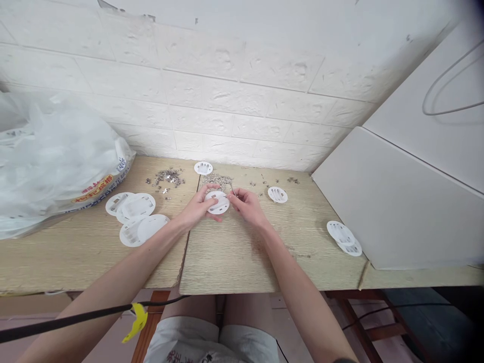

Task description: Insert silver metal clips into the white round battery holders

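Note:
A round white plastic disc [218, 202] with slots is held in my left hand [198, 207], the thumb on its face and fingers round its edge. My right hand [245, 205] pinches a thin metal tool [232, 189], like tweezers, at the disc's right edge. Just behind the disc lies a pile of small metal pieces [217, 179]. A second pile of metal pieces [170, 176] is further left. One white disc [203, 168] lies near the wall, and another disc [278, 194] sits right of my right hand.
Several white discs [136, 207] overlap at the left, beside a big plastic bag [56, 161]. Two stacked discs [340, 233] lie at the right by a white panel [401, 201]. A black cable [91, 313] with yellow tape crosses the lower left. A white brick-pattern wall [227, 101] stands behind.

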{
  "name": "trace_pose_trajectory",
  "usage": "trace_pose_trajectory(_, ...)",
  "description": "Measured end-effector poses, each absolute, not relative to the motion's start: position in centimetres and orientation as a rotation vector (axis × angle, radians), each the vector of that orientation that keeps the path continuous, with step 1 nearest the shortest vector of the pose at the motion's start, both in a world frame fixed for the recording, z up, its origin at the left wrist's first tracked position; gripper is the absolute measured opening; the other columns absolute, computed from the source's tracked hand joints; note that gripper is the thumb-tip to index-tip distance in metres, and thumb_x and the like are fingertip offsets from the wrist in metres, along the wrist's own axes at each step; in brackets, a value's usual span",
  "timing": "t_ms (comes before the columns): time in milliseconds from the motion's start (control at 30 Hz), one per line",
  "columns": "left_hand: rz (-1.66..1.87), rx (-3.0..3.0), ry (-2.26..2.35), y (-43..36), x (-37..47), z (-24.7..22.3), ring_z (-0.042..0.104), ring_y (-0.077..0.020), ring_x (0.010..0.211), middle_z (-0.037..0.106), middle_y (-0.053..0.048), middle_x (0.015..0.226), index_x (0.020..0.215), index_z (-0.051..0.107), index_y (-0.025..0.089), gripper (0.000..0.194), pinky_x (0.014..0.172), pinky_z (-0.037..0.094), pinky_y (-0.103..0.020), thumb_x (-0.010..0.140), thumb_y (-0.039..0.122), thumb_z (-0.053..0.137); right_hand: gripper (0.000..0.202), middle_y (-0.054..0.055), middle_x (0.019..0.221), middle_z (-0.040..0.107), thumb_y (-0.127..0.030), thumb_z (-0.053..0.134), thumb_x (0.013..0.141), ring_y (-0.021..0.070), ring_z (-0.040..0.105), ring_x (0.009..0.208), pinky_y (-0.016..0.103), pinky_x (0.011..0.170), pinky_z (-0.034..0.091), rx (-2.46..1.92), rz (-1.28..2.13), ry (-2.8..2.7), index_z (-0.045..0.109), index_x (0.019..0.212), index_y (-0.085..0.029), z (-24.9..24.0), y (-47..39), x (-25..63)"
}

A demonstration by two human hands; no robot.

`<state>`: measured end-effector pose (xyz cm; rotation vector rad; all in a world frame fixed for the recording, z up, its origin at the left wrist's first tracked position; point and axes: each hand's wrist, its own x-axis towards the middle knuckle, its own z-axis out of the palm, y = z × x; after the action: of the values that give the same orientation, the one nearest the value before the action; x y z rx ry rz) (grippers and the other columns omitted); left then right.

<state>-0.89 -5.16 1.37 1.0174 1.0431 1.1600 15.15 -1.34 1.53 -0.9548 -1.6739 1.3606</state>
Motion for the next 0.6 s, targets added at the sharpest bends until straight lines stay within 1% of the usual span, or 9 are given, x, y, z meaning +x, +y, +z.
trace_pose_trajectory(100,1.139,1.058,1.031,-5.1,-1.04,1.25,0.061,-0.0147,0.061,0.06,-0.001,0.074,0.101,0.048,0.021,0.032,0.044,0.052,-0.025,0.075,0.034,0.063,0.031,-0.006,0.054,0.038,-0.049,0.058,0.077,0.0075,0.03,0.049,0.023,0.048,0.025,-0.898,1.393,-1.701,0.051,0.072,-0.019,1.5,-1.48,15.16)
trace_pose_trajectory(200,1.126,1.115,1.025,-5.04,-1.12,1.05,0.058,-0.0128,0.058,0.058,-0.001,0.07,0.09,0.05,0.019,0.028,0.04,0.047,-0.02,0.076,0.04,0.062,0.032,-0.006,0.055,0.037,-0.05,0.058,0.078,0.0077,0.03,0.05,0.022,0.049,0.025,-0.872,1.388,-1.728,0.052,0.076,-0.018,1.3,-1.44,15.21)
trace_pose_trajectory(400,1.122,1.198,1.046,-5.07,-1.18,0.98,0.052,-0.009,0.053,0.056,0.0,0.067,0.088,0.055,0.017,0.03,0.04,0.044,-0.018,0.075,0.043,0.063,0.031,-0.005,0.056,0.037,-0.049,0.055,0.08,0.0084,0.031,0.051,0.023,0.049,0.025,-0.851,1.36,-1.779,0.054,0.077,-0.018,1.22,-1.34,15.23)
trace_pose_trajectory(600,1.107,1.24,1.047,-5.11,-1.26,1.06,0.051,-0.0085,0.053,0.055,0.001,0.066,0.084,0.054,0.018,0.029,0.04,0.043,-0.018,0.075,0.044,0.062,0.029,-0.004,0.06,0.041,-0.046,0.058,0.079,0.0089,0.036,0.055,0.023,0.051,0.028,-0.817,1.371,-1.775,0.054,0.077,-0.018,1.1,-1.28,15.23)
